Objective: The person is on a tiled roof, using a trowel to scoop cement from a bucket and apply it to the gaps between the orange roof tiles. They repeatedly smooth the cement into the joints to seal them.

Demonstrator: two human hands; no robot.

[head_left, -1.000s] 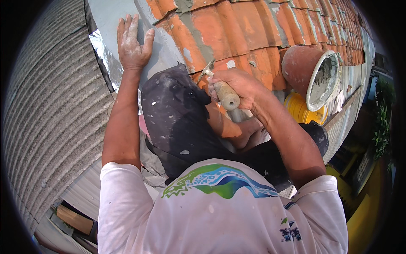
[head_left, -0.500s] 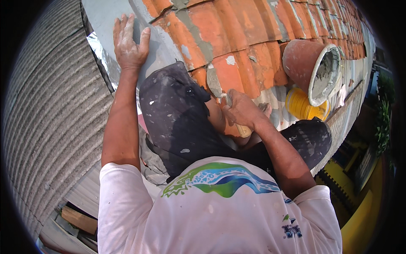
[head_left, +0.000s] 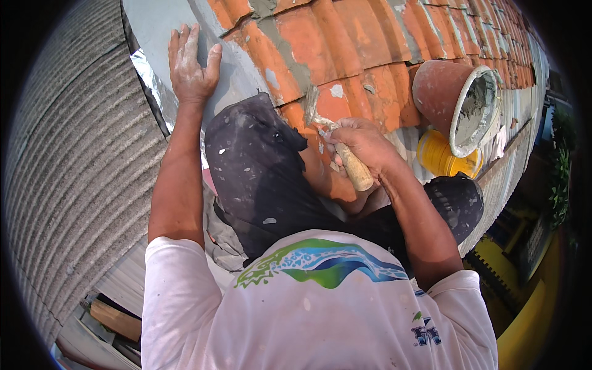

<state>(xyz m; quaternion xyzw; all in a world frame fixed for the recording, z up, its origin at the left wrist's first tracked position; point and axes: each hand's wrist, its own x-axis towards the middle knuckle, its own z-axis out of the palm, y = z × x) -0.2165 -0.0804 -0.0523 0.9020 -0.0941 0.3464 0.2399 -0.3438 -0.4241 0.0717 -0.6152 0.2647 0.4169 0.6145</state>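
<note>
My left hand (head_left: pixel 193 74) lies flat with fingers stretched on the smooth grey surface (head_left: pixel 154 28) beside the tiles. In my right hand (head_left: pixel 365 148) is a trowel (head_left: pixel 353 165), gripped by its pale, worn handle. Its blade, smeared with grey mortar, is tilted nearly edge-on over the lower edge of the orange roof tiles (head_left: pixel 327 37). Grey mortar fills a strip between the tiles (head_left: pixel 287 52) just above the blade. My bent knee in dark, splattered trousers (head_left: pixel 250 148) lies between my two hands.
A reddish bucket (head_left: pixel 441 92) holding grey mortar tilts on its side at the right, next to a yellow bucket (head_left: pixel 435 154). Corrugated grey roofing (head_left: pixel 80 160) covers the left. The roof's edge drops off at the right, with plants (head_left: pixel 560 166) below.
My right hand has turned the trowel, so its blade now shows nearly edge-on and its handle has swung up into fuller view. My left hand stays in place.
</note>
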